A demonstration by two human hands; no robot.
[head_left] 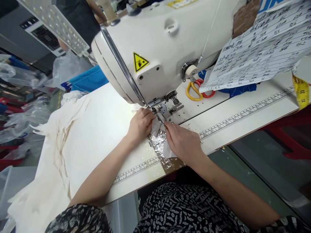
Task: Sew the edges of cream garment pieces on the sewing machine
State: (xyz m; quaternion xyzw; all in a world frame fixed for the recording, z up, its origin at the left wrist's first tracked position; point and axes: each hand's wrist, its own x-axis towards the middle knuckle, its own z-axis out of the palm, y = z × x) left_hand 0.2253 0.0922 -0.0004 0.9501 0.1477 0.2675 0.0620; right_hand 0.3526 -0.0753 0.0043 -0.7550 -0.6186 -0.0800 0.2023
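Observation:
A white industrial sewing machine stands on a white table with a ruler printed along its front edge. My left hand lies just left of the presser foot, fingers curled and pressing a small white fabric piece. My right hand sits just right of it, fingers pinched together on the same piece close to the needle. Shiny tape covers the table edge beneath both hands.
A pile of cream fabric hangs over the table's left end. Yellow and red scissors lie behind the machine, under a printed paper sheet. A yellow tape measure hangs at right. Plastic bags crowd the left.

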